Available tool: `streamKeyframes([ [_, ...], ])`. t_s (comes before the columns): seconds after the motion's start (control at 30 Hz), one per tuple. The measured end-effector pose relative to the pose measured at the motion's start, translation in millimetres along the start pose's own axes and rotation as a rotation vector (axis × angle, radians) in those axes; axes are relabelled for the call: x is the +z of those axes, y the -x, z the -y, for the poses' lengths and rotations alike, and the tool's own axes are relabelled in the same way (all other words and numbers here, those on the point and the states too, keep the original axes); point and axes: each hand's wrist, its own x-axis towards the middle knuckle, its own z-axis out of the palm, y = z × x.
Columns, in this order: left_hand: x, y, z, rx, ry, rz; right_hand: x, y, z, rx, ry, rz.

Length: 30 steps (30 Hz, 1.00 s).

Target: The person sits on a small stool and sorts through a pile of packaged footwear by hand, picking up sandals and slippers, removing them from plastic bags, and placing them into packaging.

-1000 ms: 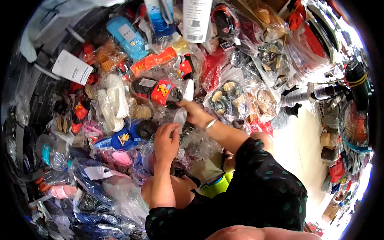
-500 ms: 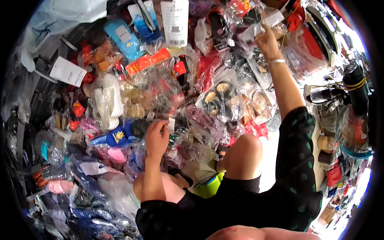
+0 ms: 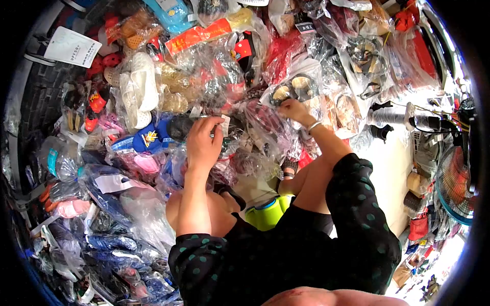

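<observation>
The left hand point(image 3: 204, 144), slightly left of centre in the frame, has its fingers loosely bent, a gap showing between thumb and forefinger. A small white paper tag point(image 3: 225, 125) lies just beside its fingertips (contact cannot be confirmed).

The right hand point(image 3: 297, 113), right of centre, has its fingers clenched; whether they pinch any plastic, I cannot tell. It is at the lower edge of a clear plastic bag of black-and-tan shoes point(image 3: 306, 87), which lies right of upper centre. A silver-coloured bracelet point(image 3: 315, 126) encircles that wrist.

Left of the left hand is a blue fabric item with a yellow emblem point(image 3: 150, 137); above that, white perforated shoes point(image 3: 145, 84) (a pair). A flat orange-red packet point(image 3: 198, 36) lies at upper centre, a yellow-green object point(image 3: 266, 214) at lower centre.
</observation>
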Motion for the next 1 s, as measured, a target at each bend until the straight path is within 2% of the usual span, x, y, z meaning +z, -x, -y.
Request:
streamKeyframes([
  [0.03, -2, 0, -1, -0.004, 0.003, 0.004, 22, 11, 2, -0.157, 0.202, -0.203],
  [0.07, -3, -1, -1, -0.007, -0.001, 0.015, 29, 21, 15, -0.154, 0.204, -0.200],
  [0.13, -3, 0, -1, -0.009, 0.001, 0.027, 32, 41, 46, -0.002, 0.157, -0.092],
  [0.2, -5, 0, 1, 0.006, -0.004, 0.001, 49, 49, 51, 0.007, 0.191, -0.132],
  [0.3, -6, -1, -1, 0.021, 0.012, -0.012, 80, 68, 51, -0.151, 0.341, -0.519],
  [0.33, -7, -1, -1, 0.024, 0.012, -0.015, 91, 66, 44, -0.152, 0.342, -0.523],
  [0.4, -7, -1, -1, 0.064, 0.030, -0.028, 112, 59, 27, -0.067, 0.283, -0.337],
  [0.47, -4, 1, 4, 0.078, 0.026, -0.015, 99, 64, 20, -0.096, 0.318, -0.441],
  [0.53, -2, 13, 11, 0.070, 0.008, -0.010, 86, 67, 27, -0.147, 0.189, -0.334],
  [0.57, 7, 7, 9, -0.017, 0.142, -0.004, 70, 67, 32, -0.237, 0.177, -0.343],
  [0.6, 10, 5, 8, -0.135, 0.257, -0.002, 50, 82, 56, -0.157, 0.095, -0.200],
  [0.63, 7, 7, 16, -0.164, 0.260, 0.109, 37, 102, 88, -0.247, 0.045, -0.187],
  [0.67, 26, 13, 22, -0.234, 0.366, 0.044, 17, 117, 106, -0.326, -0.003, -0.218],
  [0.73, 28, 14, 13, -0.445, 0.444, 0.138, 12, 126, 116, -0.492, -0.021, -0.238],
  [0.77, 33, 12, 4, -0.419, 0.444, 0.149, -1, 147, 138, -0.559, -0.015, -0.256],
  [0.8, 35, 16, -1, -0.542, 0.749, 0.254, -10, 166, 160, -0.635, -0.013, -0.256],
  [0.83, 37, 19, 0, -0.670, 1.062, 0.359, -8, 167, 163, -0.616, -0.015, -0.249],
  [0.87, 33, 18, -8, -0.665, 1.039, 0.361, -8, 170, 166, -0.625, -0.034, -0.261],
  [0.93, 32, 15, -17, -0.493, 1.304, 0.261, -8, 171, 170, -0.725, 0.002, -0.385],
  [0.97, 37, 13, -9, -0.586, 1.474, 0.252, -8, 172, 171, -0.742, -0.012, -0.383],
  [1.0, 45, 21, 2, -0.589, 1.465, 0.239, -9, 175, 168, -0.811, 0.023, -0.419],
])
